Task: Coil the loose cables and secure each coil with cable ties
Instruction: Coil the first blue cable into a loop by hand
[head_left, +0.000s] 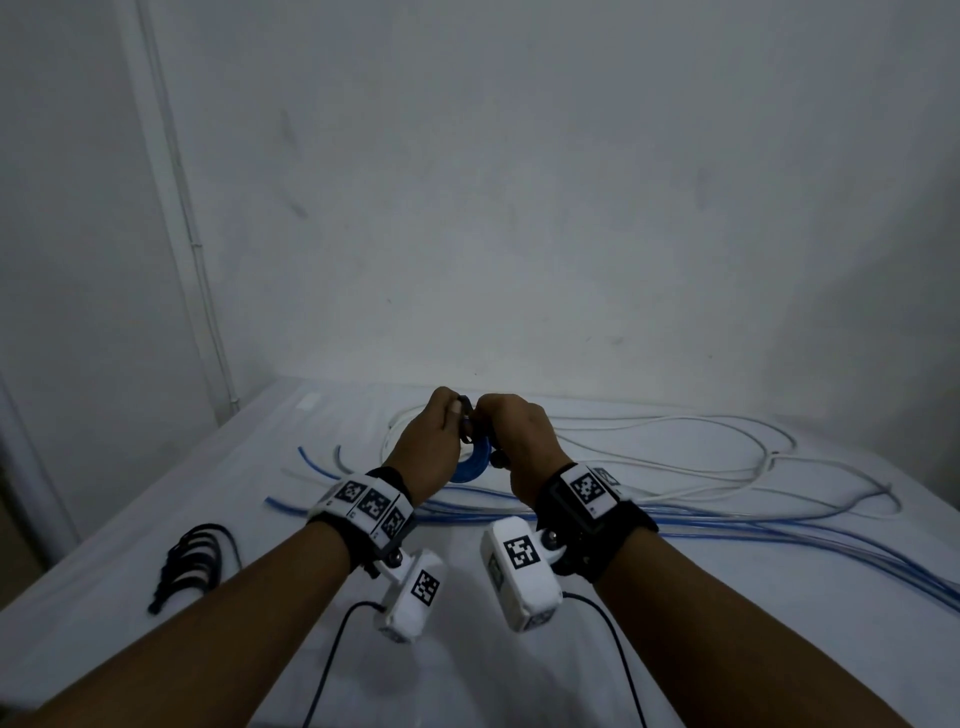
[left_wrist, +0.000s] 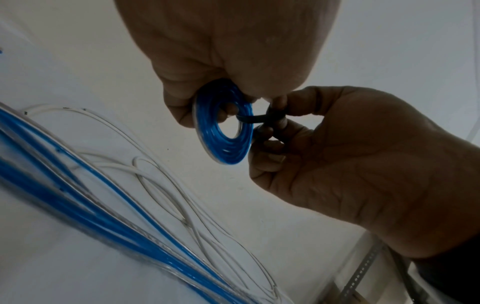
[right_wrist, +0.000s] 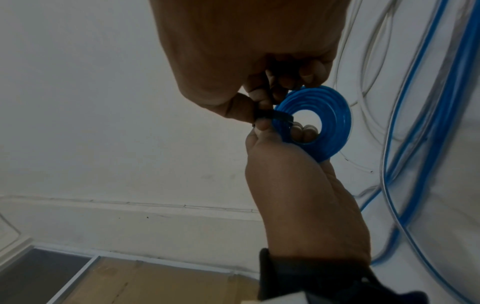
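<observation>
From the head view, the left hand (head_left: 423, 447) and right hand (head_left: 519, 441) meet above the middle of the counter (head_left: 130, 519), toward its far edge, both curled tight around a small blue coil (head_left: 475, 465) held in the air with a black cable tie (head_left: 466, 421) between them. Loose blue cables (head_left: 779, 535) and white cables (head_left: 675, 452) lie across the right half of the counter, and a bundle of spare ties (head_left: 195, 561) lies near its left edge. In the left wrist view, the left hand (left_wrist: 221, 51) pinches the blue coil (left_wrist: 223, 127) at its upper edge with a finger through the centre, while the right hand (left_wrist: 350, 154) grips the cable tie (left_wrist: 253, 119), which passes through the hole and round one side. The turns sit flat like a spiral, so if that pinch loosens the inner turns probably spring out before the tie closes. In the right wrist view, the right hand (right_wrist: 246, 61) nips the cable tie (right_wrist: 275, 118) at the blue coil's (right_wrist: 332, 123) rim, the left hand (right_wrist: 291, 174) bracing beneath. Whether the tail is threaded I cannot tell; a hard pull may crush or skew the coil.
</observation>
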